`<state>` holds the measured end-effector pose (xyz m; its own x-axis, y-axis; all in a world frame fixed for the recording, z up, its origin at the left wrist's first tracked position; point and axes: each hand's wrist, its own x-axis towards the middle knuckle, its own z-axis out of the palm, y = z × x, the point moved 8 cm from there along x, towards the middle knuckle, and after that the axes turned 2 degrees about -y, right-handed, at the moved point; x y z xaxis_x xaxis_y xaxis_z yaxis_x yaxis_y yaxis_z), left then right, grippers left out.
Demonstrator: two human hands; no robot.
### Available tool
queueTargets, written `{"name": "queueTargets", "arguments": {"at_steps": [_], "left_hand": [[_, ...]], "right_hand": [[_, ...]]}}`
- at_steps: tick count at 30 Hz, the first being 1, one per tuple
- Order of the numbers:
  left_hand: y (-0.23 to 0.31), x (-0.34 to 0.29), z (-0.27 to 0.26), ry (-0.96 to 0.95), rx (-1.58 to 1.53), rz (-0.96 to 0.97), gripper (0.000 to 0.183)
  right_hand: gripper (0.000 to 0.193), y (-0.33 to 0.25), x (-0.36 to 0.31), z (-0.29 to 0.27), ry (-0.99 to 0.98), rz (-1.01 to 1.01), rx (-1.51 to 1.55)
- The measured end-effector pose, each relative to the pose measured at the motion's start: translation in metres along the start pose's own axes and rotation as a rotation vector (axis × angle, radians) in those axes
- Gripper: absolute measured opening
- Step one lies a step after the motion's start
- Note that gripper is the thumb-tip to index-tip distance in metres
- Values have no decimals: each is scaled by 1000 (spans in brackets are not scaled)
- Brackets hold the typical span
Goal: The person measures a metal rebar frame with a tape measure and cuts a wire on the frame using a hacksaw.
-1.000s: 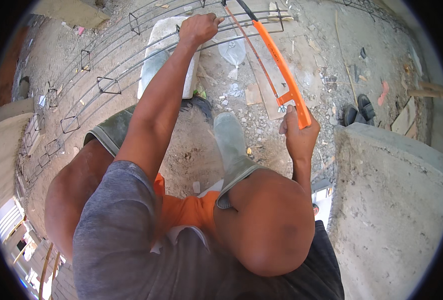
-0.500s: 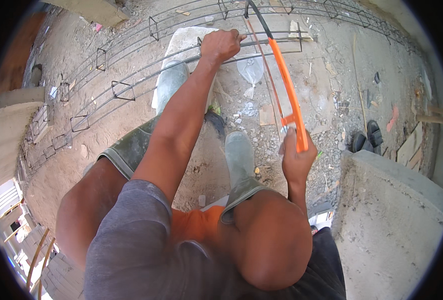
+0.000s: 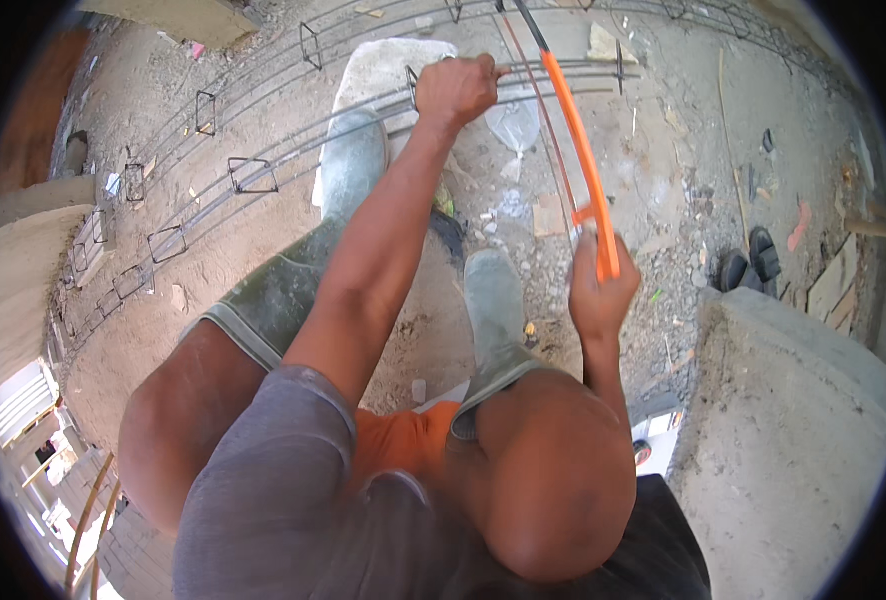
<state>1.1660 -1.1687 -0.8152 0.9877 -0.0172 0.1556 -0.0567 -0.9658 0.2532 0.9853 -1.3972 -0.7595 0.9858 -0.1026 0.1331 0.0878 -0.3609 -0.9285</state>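
My left hand [image 3: 455,92] is closed around the rods of a long steel rebar cage [image 3: 275,182], over a white slab [image 3: 388,62]. Held in my right hand [image 3: 603,290] is a hacksaw [image 3: 575,130] with an orange and black frame; my fingers wrap its handle. Its thin reddish blade runs away from me and crosses the rods just right of my left hand. Whether the teeth bite into a rod cannot be made out. Beyond the blade, the rod ends pass through a square stirrup [image 3: 620,68]. The saw's far end leaves the view at the top.
My left boot [image 3: 351,160] is against the slab, below the rods; my right boot [image 3: 493,300] stands on rubble. A clear plastic bag [image 3: 514,128] lies under the rods. Dark sandals [image 3: 763,255] and a concrete block [image 3: 793,370] are to the right. Another rebar cage [image 3: 309,45] lies farther off.
My right hand and the hacksaw have moved slightly away from me, along the blade's line. My left hand keeps its hold on the rods. The whole view has shifted a little.
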Motion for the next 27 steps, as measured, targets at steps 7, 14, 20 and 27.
{"name": "queueTargets", "arguments": {"at_steps": [7, 14, 20, 27], "left_hand": [[-3, 6, 9, -47, -5, 35, 44], [11, 1, 12, -42, -2, 46, 43], [-7, 11, 10, -90, -33, 15, 44], [15, 7, 13, -62, -57, 38, 45]], "right_hand": [[25, -1, 73, 41, -64, 49, -96], [20, 19, 52, 27, -34, 87, -29], [25, 13, 65, 42, -75, 131, -47], [21, 11, 79, 47, -5, 8, -131]]}}
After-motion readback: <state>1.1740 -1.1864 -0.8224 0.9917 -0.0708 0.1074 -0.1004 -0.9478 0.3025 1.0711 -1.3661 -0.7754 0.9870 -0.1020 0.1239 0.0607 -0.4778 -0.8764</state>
